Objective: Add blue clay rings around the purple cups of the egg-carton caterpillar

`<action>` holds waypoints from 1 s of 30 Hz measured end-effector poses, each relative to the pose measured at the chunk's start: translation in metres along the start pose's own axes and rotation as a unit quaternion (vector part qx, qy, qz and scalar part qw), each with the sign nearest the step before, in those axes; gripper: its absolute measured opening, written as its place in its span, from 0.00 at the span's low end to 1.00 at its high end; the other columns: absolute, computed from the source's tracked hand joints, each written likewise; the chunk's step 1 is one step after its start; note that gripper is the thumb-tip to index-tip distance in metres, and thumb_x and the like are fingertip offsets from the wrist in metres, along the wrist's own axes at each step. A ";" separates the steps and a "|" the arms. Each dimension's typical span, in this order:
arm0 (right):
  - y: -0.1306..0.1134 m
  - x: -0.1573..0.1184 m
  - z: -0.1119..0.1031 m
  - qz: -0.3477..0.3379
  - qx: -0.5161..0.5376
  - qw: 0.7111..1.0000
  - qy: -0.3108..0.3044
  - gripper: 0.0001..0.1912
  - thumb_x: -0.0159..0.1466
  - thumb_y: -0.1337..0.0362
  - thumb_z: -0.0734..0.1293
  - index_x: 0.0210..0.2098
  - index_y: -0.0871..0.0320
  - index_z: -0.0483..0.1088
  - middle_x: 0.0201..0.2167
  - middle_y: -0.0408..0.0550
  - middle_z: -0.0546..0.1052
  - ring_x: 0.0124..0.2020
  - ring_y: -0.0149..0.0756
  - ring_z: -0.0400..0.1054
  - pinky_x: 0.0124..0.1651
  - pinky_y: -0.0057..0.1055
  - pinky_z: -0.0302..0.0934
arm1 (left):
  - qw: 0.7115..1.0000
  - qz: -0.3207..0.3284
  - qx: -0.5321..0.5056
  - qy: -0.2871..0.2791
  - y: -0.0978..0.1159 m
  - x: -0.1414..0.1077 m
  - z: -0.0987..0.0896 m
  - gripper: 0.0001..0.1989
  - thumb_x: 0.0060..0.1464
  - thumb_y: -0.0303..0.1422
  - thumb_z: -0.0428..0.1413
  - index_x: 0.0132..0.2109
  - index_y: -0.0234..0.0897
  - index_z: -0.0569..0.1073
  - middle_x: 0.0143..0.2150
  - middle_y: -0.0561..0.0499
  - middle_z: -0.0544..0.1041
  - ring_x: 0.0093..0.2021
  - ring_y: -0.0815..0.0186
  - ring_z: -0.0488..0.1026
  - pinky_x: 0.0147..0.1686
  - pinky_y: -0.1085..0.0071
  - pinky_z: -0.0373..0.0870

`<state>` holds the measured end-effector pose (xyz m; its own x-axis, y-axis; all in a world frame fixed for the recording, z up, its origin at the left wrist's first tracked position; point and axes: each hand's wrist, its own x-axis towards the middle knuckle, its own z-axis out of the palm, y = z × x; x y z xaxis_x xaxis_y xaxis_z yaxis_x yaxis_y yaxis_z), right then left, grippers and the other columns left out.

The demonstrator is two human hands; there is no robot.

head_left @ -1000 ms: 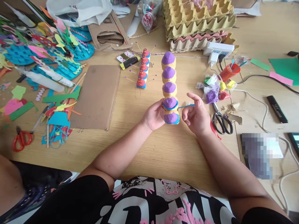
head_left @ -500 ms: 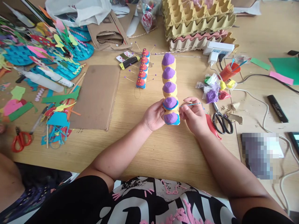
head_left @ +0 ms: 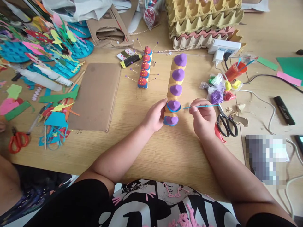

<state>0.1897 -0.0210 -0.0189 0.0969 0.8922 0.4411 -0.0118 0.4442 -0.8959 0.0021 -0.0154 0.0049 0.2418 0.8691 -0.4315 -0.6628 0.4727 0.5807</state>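
A strip of egg carton [head_left: 174,82] with several purple-topped bumps runs away from me over the table. Blue clay covers the base of its nearest bump and rings the second one. My left hand [head_left: 156,115] grips the strip's near left side, some fingers hidden behind it. To the right, my right hand [head_left: 203,117] pinches a thin blue tool [head_left: 205,106], whose tip points left, a little apart from the strip. Farther back stands a smaller finished-looking strip [head_left: 144,71] with red smiling bumps, blue edges and sticks with purple tips.
Black-handled scissors [head_left: 226,124], bagged clay [head_left: 216,94] and an orange cup [head_left: 234,72] lie right. Stacked egg trays [head_left: 203,23] and a power strip [head_left: 224,46] stand behind. Brown cardboard [head_left: 97,94], paper scraps [head_left: 56,119] and red scissors [head_left: 18,141] are left. Another person sits at the left edge.
The egg carton strip has tilted, its far end shifting right. My right hand has moved away from its side to the right, with the blue tool in its fingers.
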 end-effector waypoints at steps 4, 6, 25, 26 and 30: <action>-0.003 -0.004 -0.002 -0.059 -0.085 0.993 -0.062 0.14 0.72 0.47 0.76 0.38 0.49 0.79 0.39 0.46 0.76 0.44 0.41 0.74 0.51 0.45 0.71 | 0.998 0.045 0.035 0.025 -0.003 -0.001 0.003 0.13 0.68 0.39 0.67 0.37 0.37 0.78 0.32 0.55 0.82 0.29 0.72 0.79 0.33 0.75 0.73; -0.003 -0.005 -0.003 -0.067 -0.118 0.988 -0.079 0.14 0.73 0.47 0.75 0.39 0.49 0.79 0.41 0.47 0.76 0.45 0.42 0.74 0.54 0.48 0.71 | 0.997 0.054 0.043 0.032 -0.003 -0.002 0.005 0.14 0.68 0.38 0.67 0.35 0.37 0.77 0.32 0.55 0.83 0.30 0.72 0.79 0.34 0.76 0.73; -0.005 -0.005 -0.005 -0.122 -0.210 0.964 -0.109 0.04 0.69 0.56 0.78 0.41 0.46 0.82 0.43 0.46 0.74 0.47 0.44 0.74 0.53 0.51 0.72 | 0.998 0.046 0.051 0.007 -0.005 -0.003 0.005 0.13 0.71 0.36 0.63 0.36 0.36 0.79 0.32 0.54 0.83 0.29 0.72 0.80 0.33 0.76 0.74; -0.005 -0.005 -0.006 -0.122 -0.214 0.963 -0.110 0.04 0.69 0.56 0.78 0.41 0.46 0.82 0.43 0.46 0.74 0.48 0.44 0.74 0.54 0.51 0.72 | 0.998 0.046 0.051 0.008 -0.005 -0.003 0.005 0.13 0.71 0.36 0.64 0.36 0.36 0.79 0.32 0.54 0.83 0.29 0.72 0.80 0.33 0.76 0.74; -0.005 -0.006 -0.006 -0.141 -0.213 0.960 -0.111 0.03 0.70 0.58 0.77 0.41 0.47 0.82 0.45 0.47 0.73 0.49 0.44 0.74 0.54 0.50 0.72 | 0.998 0.050 0.049 0.001 -0.005 -0.002 0.004 0.14 0.72 0.35 0.62 0.35 0.36 0.78 0.31 0.55 0.82 0.29 0.73 0.80 0.33 0.76 0.73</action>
<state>0.1952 -0.0287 -0.0173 -0.1783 0.7580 0.6274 0.3968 0.6388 -0.6591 0.0078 -0.0193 0.0060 0.1769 0.9125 -0.3688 -0.6110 0.3956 0.6858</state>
